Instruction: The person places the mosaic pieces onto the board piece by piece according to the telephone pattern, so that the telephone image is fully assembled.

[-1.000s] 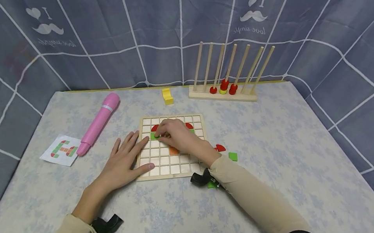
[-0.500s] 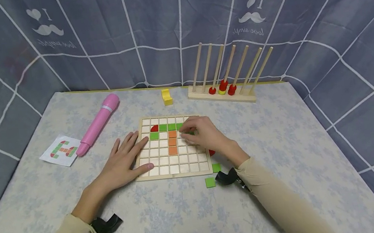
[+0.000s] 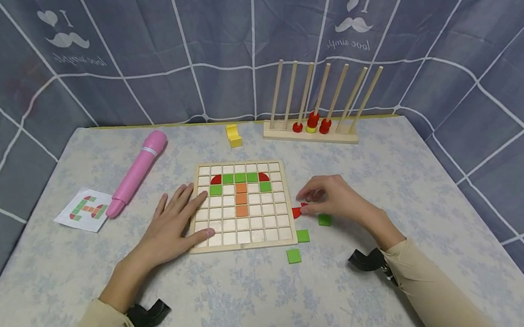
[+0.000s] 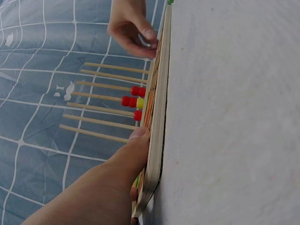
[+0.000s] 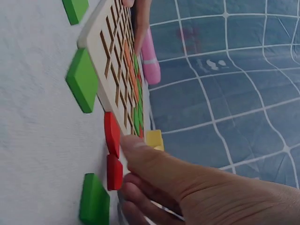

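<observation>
The right hand [image 3: 333, 196], half a second ago over the far right part of the wooden grid board [image 3: 257, 222], is now just off the board's right edge, its thumb and forefinger apart at two red tiles [image 5: 112, 136] lying there. Its move has uncovered a red quarter-circle tile [image 3: 264, 176] and a green square tile [image 3: 265, 186] on the board. The left hand [image 3: 171, 231] stays spread across the board's left edge, fingers apart.
</observation>
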Action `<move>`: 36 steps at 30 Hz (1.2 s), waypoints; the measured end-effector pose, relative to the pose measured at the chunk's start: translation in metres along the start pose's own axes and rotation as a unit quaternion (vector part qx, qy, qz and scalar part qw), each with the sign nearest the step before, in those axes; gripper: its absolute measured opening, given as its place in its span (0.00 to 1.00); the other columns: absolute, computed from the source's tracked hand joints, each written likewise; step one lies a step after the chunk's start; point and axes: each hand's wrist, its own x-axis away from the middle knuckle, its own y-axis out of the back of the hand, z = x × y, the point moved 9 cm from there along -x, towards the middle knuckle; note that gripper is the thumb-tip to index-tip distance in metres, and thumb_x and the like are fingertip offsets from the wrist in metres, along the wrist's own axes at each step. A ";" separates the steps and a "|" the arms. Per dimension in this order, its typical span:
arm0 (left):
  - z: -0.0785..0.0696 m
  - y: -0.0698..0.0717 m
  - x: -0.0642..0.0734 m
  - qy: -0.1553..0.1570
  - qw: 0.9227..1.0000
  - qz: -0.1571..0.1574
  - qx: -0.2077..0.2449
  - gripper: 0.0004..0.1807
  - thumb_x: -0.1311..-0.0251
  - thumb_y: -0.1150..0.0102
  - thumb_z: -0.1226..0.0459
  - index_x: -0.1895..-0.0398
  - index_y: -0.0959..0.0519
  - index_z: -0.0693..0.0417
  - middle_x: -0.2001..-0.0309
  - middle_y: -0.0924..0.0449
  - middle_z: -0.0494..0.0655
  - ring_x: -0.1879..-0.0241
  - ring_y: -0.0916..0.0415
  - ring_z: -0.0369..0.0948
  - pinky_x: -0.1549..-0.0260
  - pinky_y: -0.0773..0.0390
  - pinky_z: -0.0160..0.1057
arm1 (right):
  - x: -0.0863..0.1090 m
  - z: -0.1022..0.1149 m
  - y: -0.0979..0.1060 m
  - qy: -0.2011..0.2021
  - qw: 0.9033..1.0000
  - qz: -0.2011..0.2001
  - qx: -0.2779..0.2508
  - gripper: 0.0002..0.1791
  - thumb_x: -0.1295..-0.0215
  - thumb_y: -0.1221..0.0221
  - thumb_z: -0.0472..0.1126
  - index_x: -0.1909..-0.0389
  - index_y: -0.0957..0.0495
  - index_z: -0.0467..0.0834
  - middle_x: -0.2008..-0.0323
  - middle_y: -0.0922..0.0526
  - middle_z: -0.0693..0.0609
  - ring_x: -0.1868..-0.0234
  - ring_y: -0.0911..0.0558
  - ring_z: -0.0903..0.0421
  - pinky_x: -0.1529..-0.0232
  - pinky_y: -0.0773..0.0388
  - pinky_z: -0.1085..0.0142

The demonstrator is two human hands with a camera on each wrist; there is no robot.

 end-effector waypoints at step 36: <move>0.003 -0.002 0.000 0.002 1.000 -0.003 -0.010 0.48 0.32 0.37 0.40 0.15 0.43 0.46 0.14 0.54 0.59 0.15 0.61 0.58 0.20 0.66 0.67 | -0.054 0.069 -0.061 0.066 0.997 0.021 -0.023 0.10 0.35 0.27 0.37 0.53 0.11 0.44 0.63 0.13 0.54 0.65 0.18 0.62 0.61 0.18 0.67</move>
